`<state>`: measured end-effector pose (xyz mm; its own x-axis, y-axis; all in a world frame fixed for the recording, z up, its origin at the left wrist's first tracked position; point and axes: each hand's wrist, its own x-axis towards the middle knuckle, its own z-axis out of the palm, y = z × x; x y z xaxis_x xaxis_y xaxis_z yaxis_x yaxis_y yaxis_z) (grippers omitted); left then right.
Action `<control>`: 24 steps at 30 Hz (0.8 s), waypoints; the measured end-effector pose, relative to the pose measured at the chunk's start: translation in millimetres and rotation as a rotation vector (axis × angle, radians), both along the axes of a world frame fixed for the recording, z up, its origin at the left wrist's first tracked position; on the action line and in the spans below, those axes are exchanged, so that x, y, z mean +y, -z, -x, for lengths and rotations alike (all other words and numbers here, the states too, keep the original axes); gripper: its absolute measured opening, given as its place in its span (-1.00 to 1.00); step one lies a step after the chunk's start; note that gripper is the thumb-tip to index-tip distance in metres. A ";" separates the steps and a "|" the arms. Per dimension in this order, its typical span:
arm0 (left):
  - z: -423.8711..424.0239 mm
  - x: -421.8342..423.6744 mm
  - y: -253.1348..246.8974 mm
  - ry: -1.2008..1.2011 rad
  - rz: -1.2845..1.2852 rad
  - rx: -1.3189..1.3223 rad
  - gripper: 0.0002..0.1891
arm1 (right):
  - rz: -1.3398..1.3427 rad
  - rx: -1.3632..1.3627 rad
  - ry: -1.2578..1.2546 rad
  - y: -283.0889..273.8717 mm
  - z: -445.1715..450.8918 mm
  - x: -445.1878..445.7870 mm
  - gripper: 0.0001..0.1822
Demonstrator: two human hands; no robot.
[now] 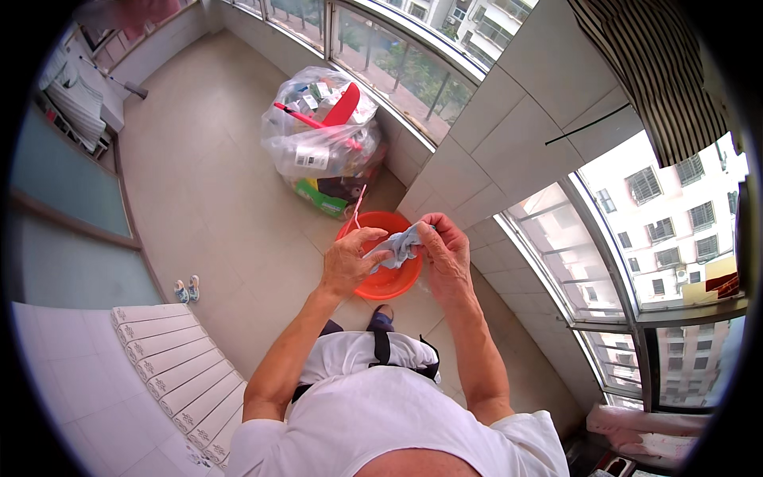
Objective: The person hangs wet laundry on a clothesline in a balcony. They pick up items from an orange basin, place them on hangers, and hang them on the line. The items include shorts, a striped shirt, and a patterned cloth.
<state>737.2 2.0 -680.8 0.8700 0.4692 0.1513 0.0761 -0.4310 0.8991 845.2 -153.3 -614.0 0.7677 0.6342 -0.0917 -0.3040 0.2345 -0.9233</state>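
Observation:
Both of my hands are in front of me, over an orange plastic basin on the floor. A small, bunched light-blue cloth stretches between them. My right hand pinches its right end between thumb and fingers. At the other end my left hand has its thumb against the fabric and its fingers curved around the edge. A small dark green bit shows by the right fingertips. Behind my left hand, a thin pink rod sticks up at the basin's rim. The cloth hides part of the basin's inside.
Beyond the basin, a large clear plastic bag full of mixed items stands by the window wall. A folded slatted panel lies at left, near small shoes. Striped fabric hangs at upper right. A tiled wall rises close on the right.

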 end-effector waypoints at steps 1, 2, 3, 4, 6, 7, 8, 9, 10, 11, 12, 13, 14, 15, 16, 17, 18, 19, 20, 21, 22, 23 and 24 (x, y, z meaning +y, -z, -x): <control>-1.8 -2.8 3.3 -0.020 0.016 -0.035 -0.56 | -0.007 0.003 0.007 -1.9 -1.2 -0.8 -0.78; -3.6 -5.1 7.0 -0.041 0.031 -0.070 -0.56 | -0.014 0.006 0.015 -4.0 -2.4 -1.5 -0.77; -5.3 -7.0 5.7 -0.057 0.048 -0.104 -0.57 | -0.017 0.013 0.020 -5.5 -4.0 -3.3 -0.78; -4.6 -7.6 4.1 -0.018 0.049 -0.039 -0.57 | -0.020 0.021 0.025 -7.1 -5.7 -5.2 -0.79; -0.3 -7.2 -1.6 0.055 0.049 0.094 -0.57 | -0.023 0.035 0.033 -10.7 -7.0 -8.3 -0.80; -0.6 -7.8 5.5 0.061 0.020 0.093 -0.60 | -0.023 0.042 0.035 -12.7 -6.9 -9.3 -0.81; -2.6 -9.3 18.2 0.068 -0.008 0.093 -0.62 | -0.024 0.049 0.038 -14.5 -6.4 -9.8 -0.81; -5.0 -10.8 19.2 0.080 -0.038 0.091 -0.65 | -0.045 0.051 0.045 -16.6 -5.9 -10.6 -0.79; -5.5 -12.2 20.0 0.052 0.009 0.092 -0.68 | -0.066 0.053 0.053 -18.6 -5.5 -11.4 -0.78; -5.8 -14.0 20.4 0.025 0.056 0.093 -0.71 | -0.087 0.055 0.062 -20.0 -5.2 -12.6 -0.76; -6.4 -15.6 18.1 -0.001 0.103 0.095 -0.74 | -0.099 0.058 0.048 -20.4 -5.5 -14.7 -0.78; -7.0 -17.5 15.6 0.000 0.060 0.073 -0.76 | -0.111 0.062 0.035 -20.8 -6.3 -17.6 -0.80; -7.6 -19.4 13.1 0.002 0.018 0.051 -0.78 | -0.122 0.065 0.022 -20.8 -7.1 -20.5 -0.82; -7.3 -19.9 11.7 0.002 -0.025 0.029 -0.80 | -0.123 0.059 0.011 -21.0 -7.0 -22.3 -0.82; -8.6 -19.2 16.0 -0.005 -0.072 -0.010 -0.81 | -0.124 0.053 0.000 -21.0 -6.9 -24.1 -0.82; -11.6 -17.4 24.5 -0.012 -0.119 -0.049 -0.82 | -0.125 0.047 -0.011 -20.8 -6.6 -25.5 -0.82; -15.1 -15.4 27.3 -0.019 -0.164 -0.090 -0.83 | -0.127 0.048 0.009 -21.1 -7.0 -26.8 -0.82; -16.4 -11.3 30.0 0.006 -0.047 -0.113 -0.85 | -0.130 0.048 0.029 -21.4 -7.4 -27.9 -0.83; -16.5 -4.8 32.6 0.031 0.070 -0.135 -0.87 | -0.132 0.049 0.048 -21.8 -7.8 -28.9 -0.83; -16.3 1.8 33.2 0.056 0.188 -0.156 -0.89 | -0.127 0.026 0.078 -22.1 -9.6 -30.8 -0.83; -15.3 8.6 33.8 0.093 0.246 -0.154 -0.90 | -0.121 0.004 0.108 -23.3 -12.7 -33.5 -0.83; -13.7 15.8 34.2 0.129 0.304 -0.153 -0.91 | -0.116 -0.018 0.138 -24.2 -16.4 -37.1 -0.84; -12.3 21.6 32.2 0.167 0.360 -0.149 -0.92 | -0.122 -0.052 0.097 -23.6 -20.6 -41.4 -0.85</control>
